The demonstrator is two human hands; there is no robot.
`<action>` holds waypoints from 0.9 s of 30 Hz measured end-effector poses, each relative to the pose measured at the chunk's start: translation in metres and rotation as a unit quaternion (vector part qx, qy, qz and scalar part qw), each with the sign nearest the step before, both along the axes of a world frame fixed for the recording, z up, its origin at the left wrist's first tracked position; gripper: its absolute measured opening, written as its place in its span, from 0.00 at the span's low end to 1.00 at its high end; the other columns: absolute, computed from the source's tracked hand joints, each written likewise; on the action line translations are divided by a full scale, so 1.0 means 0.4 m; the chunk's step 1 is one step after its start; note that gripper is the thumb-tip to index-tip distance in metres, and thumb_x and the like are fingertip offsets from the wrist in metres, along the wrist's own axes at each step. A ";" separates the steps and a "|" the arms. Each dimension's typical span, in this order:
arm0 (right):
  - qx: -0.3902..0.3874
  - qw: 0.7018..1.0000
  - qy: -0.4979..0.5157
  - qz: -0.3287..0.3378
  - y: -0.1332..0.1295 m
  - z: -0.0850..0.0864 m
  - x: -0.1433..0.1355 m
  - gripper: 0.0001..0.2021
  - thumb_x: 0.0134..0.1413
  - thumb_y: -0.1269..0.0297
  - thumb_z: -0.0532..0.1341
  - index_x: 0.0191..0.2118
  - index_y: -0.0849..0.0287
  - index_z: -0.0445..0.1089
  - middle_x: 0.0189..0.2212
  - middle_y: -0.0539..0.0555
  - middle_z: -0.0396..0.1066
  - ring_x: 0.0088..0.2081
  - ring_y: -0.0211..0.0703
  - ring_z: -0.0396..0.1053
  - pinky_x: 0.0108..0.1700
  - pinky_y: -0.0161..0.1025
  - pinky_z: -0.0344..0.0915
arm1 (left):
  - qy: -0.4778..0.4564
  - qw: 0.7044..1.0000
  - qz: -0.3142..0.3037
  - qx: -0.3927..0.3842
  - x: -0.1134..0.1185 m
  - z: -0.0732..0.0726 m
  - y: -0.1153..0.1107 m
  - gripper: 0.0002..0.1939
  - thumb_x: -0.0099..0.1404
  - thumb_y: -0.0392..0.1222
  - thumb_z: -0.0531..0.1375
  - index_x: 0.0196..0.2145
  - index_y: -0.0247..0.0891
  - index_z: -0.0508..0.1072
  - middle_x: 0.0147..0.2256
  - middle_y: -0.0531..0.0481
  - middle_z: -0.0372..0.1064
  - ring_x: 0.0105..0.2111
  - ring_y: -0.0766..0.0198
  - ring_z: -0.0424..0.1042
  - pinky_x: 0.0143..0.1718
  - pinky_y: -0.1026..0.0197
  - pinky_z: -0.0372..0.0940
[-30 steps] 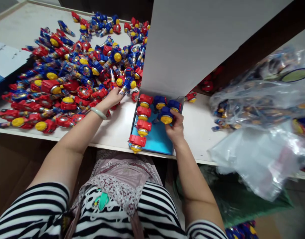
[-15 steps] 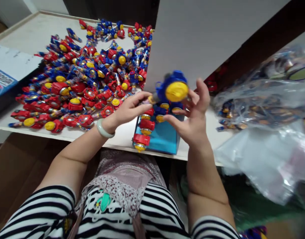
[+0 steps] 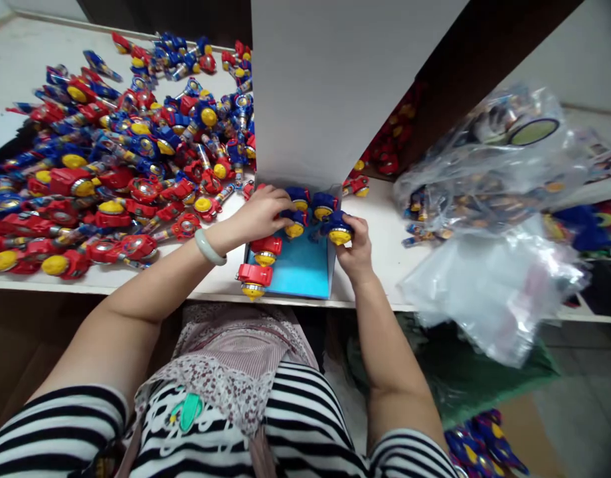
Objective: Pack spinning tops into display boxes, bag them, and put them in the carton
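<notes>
A blue box [image 3: 305, 265] stands at the table's front edge with its tall white lid upright behind it. Red toys with yellow caps [image 3: 256, 273] line its left side, and blue toys sit toward its back. My right hand [image 3: 356, 249] is closed on a blue toy with a yellow cap [image 3: 339, 229] over the box's right wall. My left hand [image 3: 268, 214] has its fingertips closed on another blue toy [image 3: 296, 224] in the box's back left part.
A large heap of red and blue toys [image 3: 141, 146] covers the table [image 3: 226, 265] on the left. Clear plastic bags [image 3: 485, 279] lie on the right. More toys [image 3: 485, 445] are low at the bottom right.
The blue toy held up above the box has come down to its right side in my right hand. My left hand has moved onto a blue toy in the box. The view has shifted right.
</notes>
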State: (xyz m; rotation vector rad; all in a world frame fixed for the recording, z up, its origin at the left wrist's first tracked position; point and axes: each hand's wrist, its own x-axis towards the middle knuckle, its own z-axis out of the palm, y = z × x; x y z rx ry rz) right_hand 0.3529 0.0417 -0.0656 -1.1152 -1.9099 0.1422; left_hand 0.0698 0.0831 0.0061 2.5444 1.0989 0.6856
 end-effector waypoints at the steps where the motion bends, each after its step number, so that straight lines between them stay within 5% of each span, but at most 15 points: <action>1: -0.018 1.000 -0.015 0.010 0.000 0.002 -0.001 0.23 0.56 0.65 0.59 0.59 0.52 0.62 0.48 0.59 0.67 0.50 0.51 0.70 0.51 0.51 0.71 | -0.001 1.000 -0.004 -0.005 0.004 -0.006 0.005 0.12 0.64 0.39 0.64 0.46 0.39 0.79 0.47 0.43 0.73 0.50 0.51 0.70 0.56 0.48 0.62; 6: -0.087 0.987 -0.120 0.055 0.010 0.020 -0.006 0.28 0.52 0.73 0.57 0.60 0.53 0.65 0.50 0.60 0.68 0.53 0.54 0.68 0.55 0.55 0.68 | -0.050 0.998 -0.039 -0.025 0.003 -0.011 0.008 0.13 0.65 0.40 0.63 0.47 0.39 0.79 0.49 0.41 0.74 0.52 0.51 0.70 0.56 0.48 0.63; 10: -0.053 0.974 -0.219 -0.009 0.013 0.016 -0.018 0.29 0.54 0.70 0.59 0.63 0.53 0.65 0.54 0.64 0.67 0.56 0.62 0.66 0.57 0.64 0.63 | -0.133 0.990 -0.030 -0.041 -0.023 -0.015 -0.007 0.15 0.65 0.41 0.64 0.49 0.39 0.78 0.50 0.41 0.73 0.53 0.52 0.70 0.57 0.49 0.63; 12: -0.029 0.970 -0.238 -0.031 0.011 0.014 -0.006 0.30 0.56 0.63 0.63 0.66 0.53 0.62 0.60 0.67 0.62 0.58 0.68 0.64 0.55 0.67 0.63 | -0.193 0.980 0.039 -0.037 -0.080 -0.030 0.000 0.13 0.67 0.42 0.62 0.48 0.39 0.77 0.49 0.42 0.74 0.51 0.55 0.71 0.56 0.52 0.65; 16: 0.030 0.987 -0.158 -0.013 -0.003 0.037 0.040 0.51 0.50 0.46 0.70 0.74 0.51 0.45 0.67 0.69 0.53 0.65 0.73 0.58 0.58 0.71 0.62 | -0.215 0.928 0.301 -0.031 -0.269 -0.053 0.053 0.08 0.68 0.36 0.58 0.40 0.36 0.77 0.42 0.44 0.75 0.44 0.60 0.73 0.51 0.58 0.67; 19: 0.047 0.996 -0.032 -0.062 -0.029 0.084 0.038 0.43 0.52 0.50 0.70 0.70 0.45 0.54 0.63 0.65 0.62 0.63 0.68 0.62 0.57 0.68 0.66 | -0.145 0.917 0.370 -0.030 -0.347 -0.050 0.133 0.09 0.67 0.33 0.56 0.41 0.35 0.76 0.44 0.43 0.75 0.46 0.59 0.73 0.52 0.58 0.65; 22: 0.028 0.995 0.068 -0.072 -0.059 0.131 -0.025 0.22 0.58 0.59 0.66 0.58 0.44 0.71 0.53 0.61 0.72 0.54 0.61 0.71 0.51 0.63 0.72 | -0.047 0.928 0.351 -0.119 -0.296 -0.055 0.222 0.10 0.68 0.37 0.58 0.45 0.33 0.75 0.47 0.37 0.75 0.49 0.52 0.73 0.53 0.55 0.64; 27: 0.005 0.998 0.027 0.062 -0.099 0.166 -0.163 0.18 0.59 0.69 0.64 0.54 0.48 0.74 0.47 0.56 0.77 0.48 0.52 0.76 0.51 0.55 0.74 | -0.028 0.881 0.410 -0.234 -0.138 -0.115 0.306 0.23 0.67 0.36 0.60 0.57 0.25 0.65 0.50 0.23 0.71 0.54 0.44 0.72 0.54 0.50 0.63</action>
